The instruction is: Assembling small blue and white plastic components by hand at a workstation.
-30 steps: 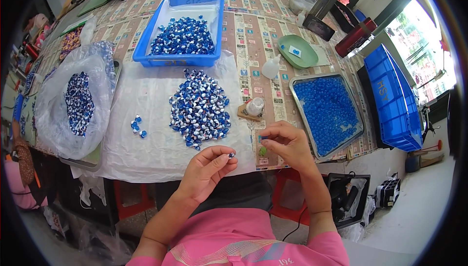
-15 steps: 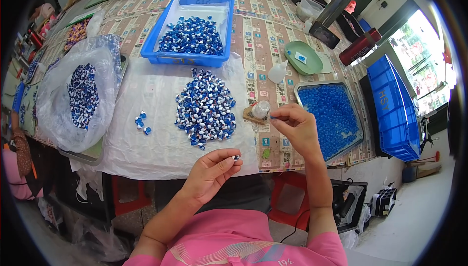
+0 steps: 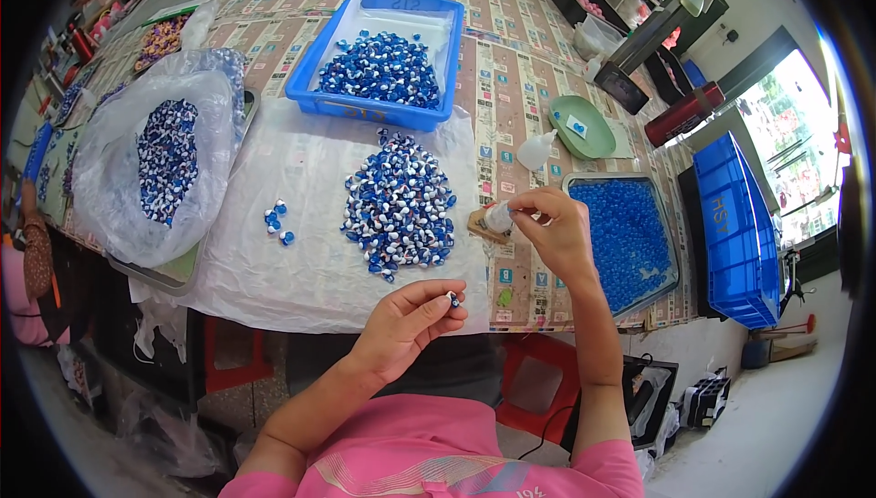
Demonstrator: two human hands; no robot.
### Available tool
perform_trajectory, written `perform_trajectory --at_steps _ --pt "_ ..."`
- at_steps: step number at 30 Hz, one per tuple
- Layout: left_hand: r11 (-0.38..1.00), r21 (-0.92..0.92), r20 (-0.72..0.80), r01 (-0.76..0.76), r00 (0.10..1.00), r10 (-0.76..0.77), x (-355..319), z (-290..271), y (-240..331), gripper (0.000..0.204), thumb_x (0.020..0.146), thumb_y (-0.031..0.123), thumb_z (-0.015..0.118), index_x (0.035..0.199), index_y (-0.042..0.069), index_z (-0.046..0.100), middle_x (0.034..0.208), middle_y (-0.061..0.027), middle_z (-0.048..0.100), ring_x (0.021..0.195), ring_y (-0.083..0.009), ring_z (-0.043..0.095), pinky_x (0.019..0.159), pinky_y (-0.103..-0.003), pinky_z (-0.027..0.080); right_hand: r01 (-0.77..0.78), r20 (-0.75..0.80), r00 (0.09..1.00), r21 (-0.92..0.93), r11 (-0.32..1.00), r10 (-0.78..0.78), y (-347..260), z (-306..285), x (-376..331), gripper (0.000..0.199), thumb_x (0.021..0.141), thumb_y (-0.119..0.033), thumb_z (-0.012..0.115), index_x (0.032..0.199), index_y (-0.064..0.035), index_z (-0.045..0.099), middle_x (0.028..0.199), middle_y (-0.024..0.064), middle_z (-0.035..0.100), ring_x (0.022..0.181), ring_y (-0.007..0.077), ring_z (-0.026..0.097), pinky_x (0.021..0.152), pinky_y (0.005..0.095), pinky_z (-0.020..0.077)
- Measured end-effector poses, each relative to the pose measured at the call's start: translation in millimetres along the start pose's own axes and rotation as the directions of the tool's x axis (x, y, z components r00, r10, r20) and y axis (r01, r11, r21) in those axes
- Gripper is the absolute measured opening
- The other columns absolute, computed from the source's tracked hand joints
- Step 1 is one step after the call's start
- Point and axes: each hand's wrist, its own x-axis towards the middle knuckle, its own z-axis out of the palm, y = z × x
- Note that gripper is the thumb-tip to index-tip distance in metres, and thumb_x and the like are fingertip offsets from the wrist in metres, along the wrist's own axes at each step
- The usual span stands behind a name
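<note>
Between the thumb and fingers of my left hand [image 3: 408,323] is a small blue-and-white bead [image 3: 453,299], held just off the table's front edge. My right hand [image 3: 558,229] pinches a small blue bead, mostly hidden by the fingertips, at the small clear jar [image 3: 496,217]. That jar sits tilted on a wooden block [image 3: 484,228]. A heap of blue-and-white beads [image 3: 399,210] lies on the white sheet [image 3: 246,288] beyond my left hand, with several loose beads [image 3: 286,238] to its left. Right of my right hand, a metal tray [image 3: 676,251] holds clear blue beads [image 3: 625,238].
A blue bin [image 3: 370,113] of beads stands behind the heap. At left is a plastic bag [image 3: 100,192] with more beads. A white squeeze bottle [image 3: 536,153] and green plate [image 3: 598,137] stand behind the jar. A blue crate [image 3: 735,233] stands at right; another person's arm [image 3: 35,242] shows far left.
My right hand has come up against the jar, its fingertips now at the jar where there was a gap before. My left hand still holds its bead. The whole view has shifted slightly.
</note>
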Motion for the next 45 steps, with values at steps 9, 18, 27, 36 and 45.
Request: perform_trajectory --at_steps 9,18,27,36,45 --pt "0.997 -0.082 -0.030 0.005 1.000 -0.007 8 0 -7 0.027 0.099 0.009 0.055 0.124 0.000 0.058 0.107 -0.0065 0.065 0.094 -0.0142 0.067 0.084 -0.027 0.056 0.049 -0.045 0.998 0.057 0.997 -0.047 -14 -2 -23 0.016 0.074 0.001 0.074 0.090 -0.0037 0.073 0.088 0.0064 0.071 0.076 0.0137 0.066 0.065 0.0253 0.0505" --pt "0.995 -0.094 0.023 0.023 1.000 -0.021 16 -4 -19 0.023 0.099 0.009 0.055 0.120 0.001 0.057 0.105 -0.0076 0.066 0.091 -0.0135 0.067 0.082 -0.027 0.057 -0.007 0.159 0.985 0.428 0.904 -0.067 -34 13 -75 0.020 0.073 0.005 0.072 0.092 -0.0023 0.073 0.094 0.0079 0.072 0.082 0.0146 0.066 0.072 0.0264 0.0521" --pt "0.996 -0.083 0.030 0.020 0.999 -0.017 13 -3 -24 0.022 0.097 0.008 0.059 0.117 0.000 0.061 0.101 -0.0084 0.068 0.088 -0.0139 0.068 0.078 -0.026 0.059 0.038 0.157 0.981 0.412 0.911 -0.112 -29 14 -82 0.016 0.073 0.003 0.074 0.088 -0.0047 0.074 0.089 0.0070 0.072 0.082 0.0185 0.066 0.071 0.0292 0.0524" --pt "0.999 0.040 -0.004 -0.008 1.000 0.008 12 0 -26 0.019 0.094 0.006 0.062 0.113 0.000 0.061 0.095 -0.0101 0.068 0.080 -0.0146 0.067 0.071 -0.027 0.058 -0.068 0.279 0.956 0.515 0.854 -0.092 -23 6 -83 0.014 0.076 0.002 0.073 0.087 -0.0045 0.074 0.084 0.0062 0.070 0.080 0.0180 0.066 0.072 0.0293 0.0514" --pt "0.882 0.420 -0.116 -0.212 0.952 0.284 -3 -13 6 0.012 0.091 0.005 0.064 0.102 0.000 0.063 0.090 -0.0063 0.067 0.074 -0.0134 0.065 0.070 -0.028 0.056 0.175 0.072 0.975 0.334 0.926 -0.210 2 -21 -75 0.024 0.077 -0.001 0.074 0.101 -0.0038 0.073 0.100 0.0087 0.072 0.092 0.0217 0.068 0.079 0.0329 0.0527"
